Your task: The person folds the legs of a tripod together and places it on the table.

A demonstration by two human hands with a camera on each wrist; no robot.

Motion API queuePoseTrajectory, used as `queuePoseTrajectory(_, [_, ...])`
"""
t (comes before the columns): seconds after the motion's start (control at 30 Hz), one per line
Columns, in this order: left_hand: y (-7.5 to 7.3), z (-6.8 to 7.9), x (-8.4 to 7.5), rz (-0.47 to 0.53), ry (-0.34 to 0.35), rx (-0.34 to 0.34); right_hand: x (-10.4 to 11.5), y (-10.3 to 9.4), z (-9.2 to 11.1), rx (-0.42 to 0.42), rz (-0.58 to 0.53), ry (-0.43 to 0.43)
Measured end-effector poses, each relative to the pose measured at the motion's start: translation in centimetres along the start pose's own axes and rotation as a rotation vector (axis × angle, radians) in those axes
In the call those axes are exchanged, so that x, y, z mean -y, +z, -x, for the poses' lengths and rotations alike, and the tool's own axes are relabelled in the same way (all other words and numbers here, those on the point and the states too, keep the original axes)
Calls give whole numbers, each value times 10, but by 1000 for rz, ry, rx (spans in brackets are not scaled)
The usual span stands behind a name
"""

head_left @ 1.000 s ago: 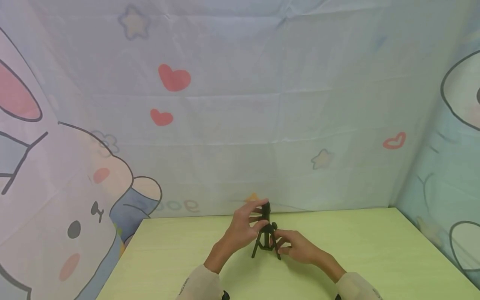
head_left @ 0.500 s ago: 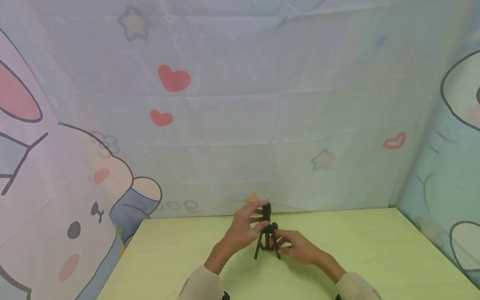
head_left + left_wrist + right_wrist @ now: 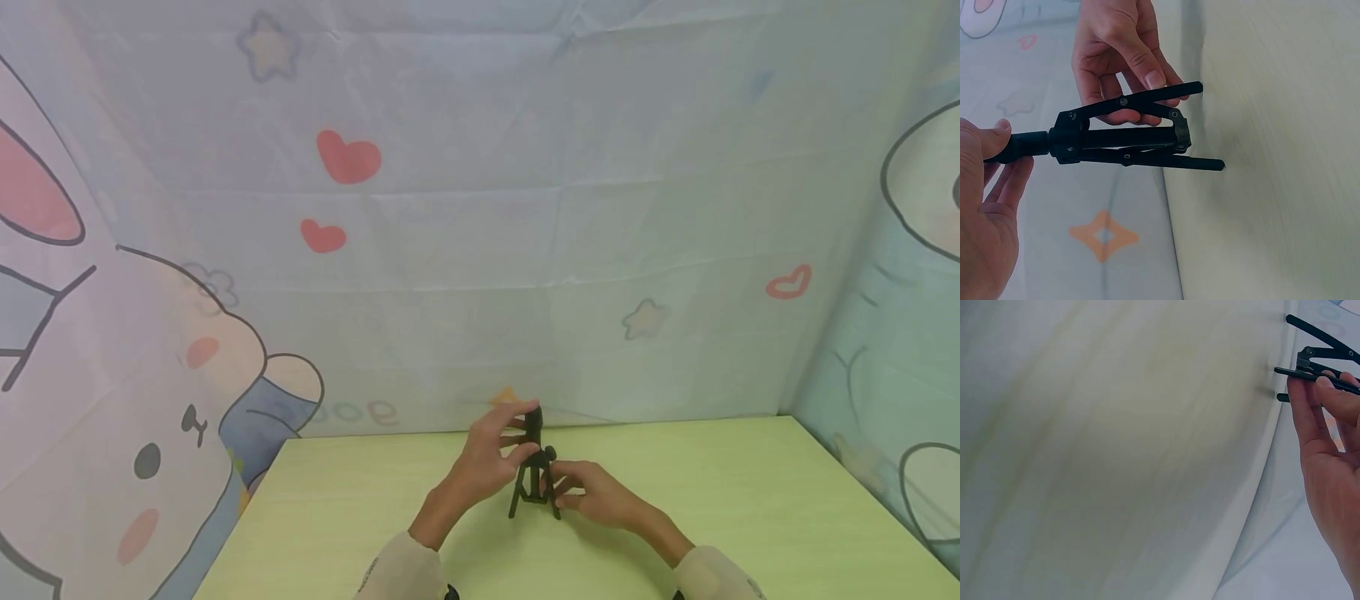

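A small black tripod (image 3: 535,480) stands upright over the table, its legs partly spread. In the left wrist view the tripod (image 3: 1129,137) lies sideways across the picture, showing hinged braces around a central column. My left hand (image 3: 486,457) grips its top, with thumb and fingers around the head; part of that left hand (image 3: 985,212) hides the upper end. On the right side, my right hand (image 3: 600,497) pinches one leg between thumb and fingers, and the right wrist view shows this right hand (image 3: 1329,481) low on the leg. Whether the feet touch the tabletop I cannot tell.
A pale yellow-green table (image 3: 360,508) spreads out on both sides of the hands. Close behind it hangs a printed cloth (image 3: 465,333) with hearts and stars, which also runs along the left and right sides.
The tripod has turned slightly between the hands, its left leg shifting a little to the right early on. Both hands keep almost the same place and hold.
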State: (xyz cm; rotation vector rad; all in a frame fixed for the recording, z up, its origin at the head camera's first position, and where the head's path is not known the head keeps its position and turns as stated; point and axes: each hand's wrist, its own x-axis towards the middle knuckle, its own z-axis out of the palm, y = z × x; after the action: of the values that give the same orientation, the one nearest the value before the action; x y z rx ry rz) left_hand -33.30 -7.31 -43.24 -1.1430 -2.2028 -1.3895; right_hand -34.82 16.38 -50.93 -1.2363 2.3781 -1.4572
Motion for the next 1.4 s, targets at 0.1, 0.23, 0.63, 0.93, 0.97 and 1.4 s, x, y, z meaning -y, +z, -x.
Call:
queuePoseTrajectory(0.1, [0, 1, 0, -2, 6, -3, -1, 0, 0, -6, -12, 1])
queuePoseTrajectory(0.23, [-1, 1, 0, -9, -8, -4, -1, 1, 1, -10, -27, 10])
queuePoseTrajectory(0.63, [-2, 2, 1, -11, -10, -10, 3, 1, 1, 3, -50, 17])
queuePoseTrajectory(0.93, [-1, 1, 0, -1, -10, -13, 6, 1, 0, 11, -17, 1])
queuePoseTrajectory(0.97, [-2, 1, 0, -6, -12, -11, 5, 1, 0, 12, -17, 6])
queuePoseTrajectory(1.4, [0, 2, 1, -21, 6, 1, 1, 2, 0, 3, 29, -38])
